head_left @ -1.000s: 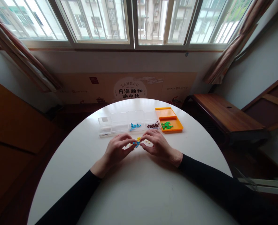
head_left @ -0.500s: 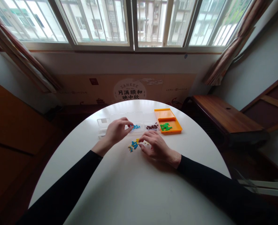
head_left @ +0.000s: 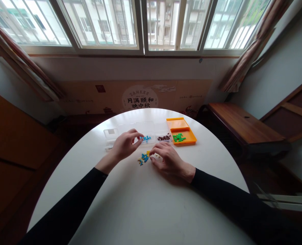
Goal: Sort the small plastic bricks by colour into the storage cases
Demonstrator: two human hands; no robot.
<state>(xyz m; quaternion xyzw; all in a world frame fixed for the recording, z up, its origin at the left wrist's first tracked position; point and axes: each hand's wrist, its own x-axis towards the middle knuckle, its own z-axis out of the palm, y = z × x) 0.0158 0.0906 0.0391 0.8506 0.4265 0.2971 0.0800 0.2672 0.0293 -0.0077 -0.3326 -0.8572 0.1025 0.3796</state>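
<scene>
I look down on a round white table set under a wide window. Along its far edge a row of clear plastic boxes lies open, one holding blue pieces, the next dark brown pieces. An orange tray with green pieces sits just right of them, near the far right edge, so each colour has its own place. My left hand reaches over the box of blue pieces, fingertips pinched; I cannot tell whether it holds anything. My right hand rests toward the middle, fingers curled loosely beside a small loose heap of blue and yellow pieces, touching its right side.
</scene>
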